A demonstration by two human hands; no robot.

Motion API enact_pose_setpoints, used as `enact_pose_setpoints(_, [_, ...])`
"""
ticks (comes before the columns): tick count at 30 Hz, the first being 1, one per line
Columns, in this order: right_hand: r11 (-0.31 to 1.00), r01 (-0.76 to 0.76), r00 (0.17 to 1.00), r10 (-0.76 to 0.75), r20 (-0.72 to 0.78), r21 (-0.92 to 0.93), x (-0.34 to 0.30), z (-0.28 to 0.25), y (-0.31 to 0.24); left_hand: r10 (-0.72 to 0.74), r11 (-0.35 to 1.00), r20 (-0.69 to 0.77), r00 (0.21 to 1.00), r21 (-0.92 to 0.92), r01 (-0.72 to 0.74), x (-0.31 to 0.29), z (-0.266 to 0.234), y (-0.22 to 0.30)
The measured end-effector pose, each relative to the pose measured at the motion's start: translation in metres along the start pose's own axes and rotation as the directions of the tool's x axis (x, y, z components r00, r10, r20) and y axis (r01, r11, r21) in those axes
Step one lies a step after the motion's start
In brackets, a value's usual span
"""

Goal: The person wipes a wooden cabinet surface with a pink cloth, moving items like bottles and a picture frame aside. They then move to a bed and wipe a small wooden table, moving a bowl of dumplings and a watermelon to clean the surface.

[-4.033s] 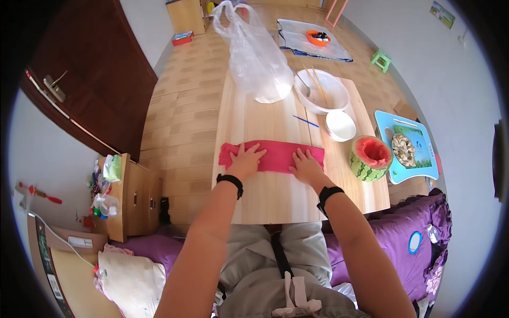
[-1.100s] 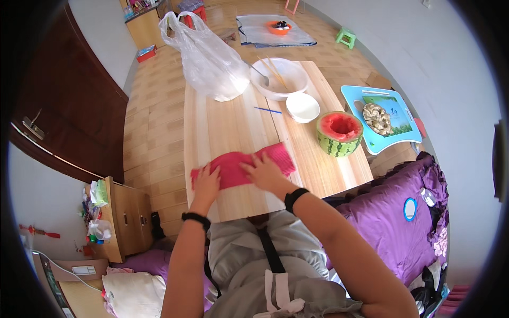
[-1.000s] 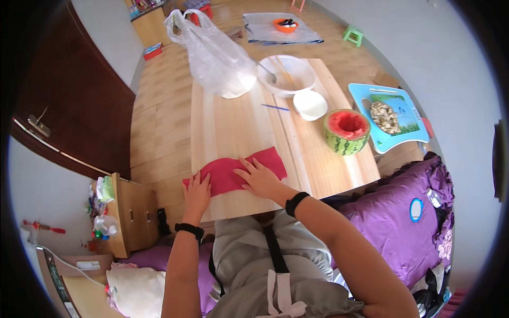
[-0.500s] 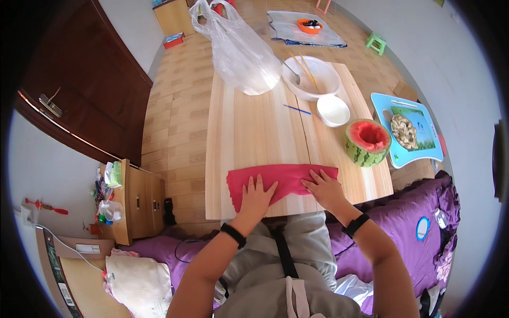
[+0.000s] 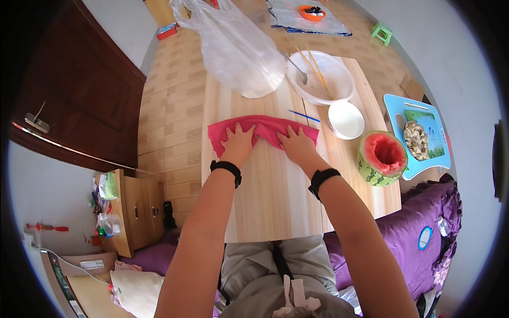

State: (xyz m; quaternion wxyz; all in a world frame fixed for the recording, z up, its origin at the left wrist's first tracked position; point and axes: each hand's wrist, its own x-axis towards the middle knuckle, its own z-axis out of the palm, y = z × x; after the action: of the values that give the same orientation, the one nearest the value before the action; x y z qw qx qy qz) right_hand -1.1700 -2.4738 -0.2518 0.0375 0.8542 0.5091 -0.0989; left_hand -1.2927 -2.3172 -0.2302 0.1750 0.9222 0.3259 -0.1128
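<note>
A pinkish-red cloth (image 5: 268, 125) lies folded in a wide strip across the wooden table (image 5: 270, 196). My left hand (image 5: 237, 144) presses flat on its left part, fingers spread. On the cloth's right part rests my right hand (image 5: 298, 144), its fingers also spread. Between the hands the cloth's near edge bunches upward. Just beyond the right hand lies a thin blue stick, perhaps a pen (image 5: 304, 115). A white bowl (image 5: 345, 121) stands to the right of it. Nearer the right edge sits a hollowed watermelon half (image 5: 384, 159) with red flesh inside.
A big translucent plastic bag (image 5: 241, 58) stands at the table's far left. Beside it, a large whitish basin (image 5: 339, 87) holds chopsticks and a spoon. A light-blue folding tray table (image 5: 442, 153) is off the right edge. Purple bedding (image 5: 392, 238) lies at the near right.
Both hands have moved forward across the table, away from my body, and the cloth has slid with them. Its middle is now more bunched. My view has shifted a little too.
</note>
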Motion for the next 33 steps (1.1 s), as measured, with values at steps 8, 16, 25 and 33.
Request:
enact_pose_setpoints(8, [0.999, -0.014, 0.998, 0.016, -0.055, 0.042, 0.029, -0.001, 0.012, 0.006, 1.0, 0.021, 1.0, 0.01, -0.006, 0.006, -0.01, 0.005])
enact_pose_setpoints(16, [0.972, 0.235, 0.958, -0.228, -0.171, 0.017, -0.069, 0.024, 0.012, 0.107, 0.992, 0.051, 0.993, 0.06, -0.11, -0.101, 0.043, 0.002])
enact_pose_setpoints(25, [0.955, 0.293, 0.954, -0.29, -0.07, 0.04, -0.263, 0.011, 0.011, 0.33, 0.913, -0.093, 0.939, 0.286, -0.292, -0.255, 0.102, 0.033])
enact_pose_setpoints(33, [0.986, 0.162, 0.974, -0.167, -0.151, -0.048, -0.166, 0.012, 0.009, 0.195, 0.963, -0.113, 0.974, 0.21, -0.168, -0.151, 0.076, 0.051])
